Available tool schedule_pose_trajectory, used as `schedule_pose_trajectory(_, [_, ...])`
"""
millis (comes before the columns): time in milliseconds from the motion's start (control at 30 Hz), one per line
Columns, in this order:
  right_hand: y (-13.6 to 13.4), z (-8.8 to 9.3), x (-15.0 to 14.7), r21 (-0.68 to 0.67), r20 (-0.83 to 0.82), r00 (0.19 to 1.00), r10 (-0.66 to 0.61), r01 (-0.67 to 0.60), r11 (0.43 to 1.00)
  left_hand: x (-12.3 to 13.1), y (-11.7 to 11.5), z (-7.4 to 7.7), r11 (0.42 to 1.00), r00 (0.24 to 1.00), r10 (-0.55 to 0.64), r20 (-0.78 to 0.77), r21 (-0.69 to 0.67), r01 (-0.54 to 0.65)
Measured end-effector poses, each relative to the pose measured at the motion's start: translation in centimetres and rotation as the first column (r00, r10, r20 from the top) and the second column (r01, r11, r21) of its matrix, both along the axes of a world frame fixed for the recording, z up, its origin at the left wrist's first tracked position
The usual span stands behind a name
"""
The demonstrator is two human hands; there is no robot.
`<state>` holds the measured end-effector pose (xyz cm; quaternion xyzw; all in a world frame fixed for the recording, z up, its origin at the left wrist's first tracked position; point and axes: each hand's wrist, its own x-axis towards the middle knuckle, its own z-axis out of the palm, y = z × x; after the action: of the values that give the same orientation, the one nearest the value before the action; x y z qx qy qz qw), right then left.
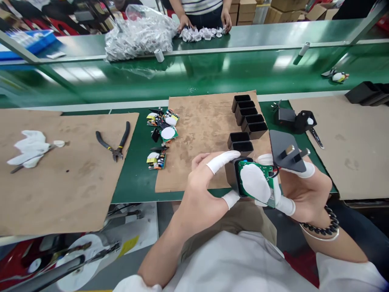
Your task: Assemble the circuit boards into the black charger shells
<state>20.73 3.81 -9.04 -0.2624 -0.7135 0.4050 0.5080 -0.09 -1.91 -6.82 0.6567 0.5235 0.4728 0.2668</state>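
Note:
My left hand (204, 191), with white finger covers, grips a black plastic housing (232, 174) between thumb and fingers. A green circuit board (270, 174) with a round white pad (254, 183) sits partly inside the housing's open end. My right hand (304, 190), also in finger covers, holds the board's outer end. Beside those fingers is a dark plug cover (284, 151) with metal pins, near the board and a dark wire. Behind my hands, several empty black housings (251, 118) stand on the cardboard (194, 138). Several circuit boards (169, 133) lie to the left.
Pliers (117, 142) and a white cloth-like item (30, 149) lie on the left cardboard (75, 190). At the right are black parts (285, 117) and a small knife (317, 138). Across the bench, a person's hands (184, 22) are by white pieces and a plastic bag (141, 32).

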Motion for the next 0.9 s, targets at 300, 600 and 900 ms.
schedule_pose_trajectory(300, [0.4, 1.0, 0.0, 0.252, 0.041, 0.999, 0.02, -0.029, 0.967, 0.1, 0.1, 0.4, 0.998, 0.997, 0.019, -0.076, 0.065, -0.014])
schedule_pose_trajectory(600, [0.7, 1.8, -0.2, 0.305, 0.08, 0.997, 0.023, -0.047, 0.951, 0.1, 0.2, 0.4, 0.996, 0.994, 0.025, -0.108, 0.085, -0.015])
schedule_pose_trajectory(900, [0.9, 1.8, 0.0, 0.433, 0.145, 0.989, 0.01, -0.073, 0.899, 0.0, 0.4, -0.1, 0.996, 0.999, -0.001, -0.043, 0.084, 0.005])
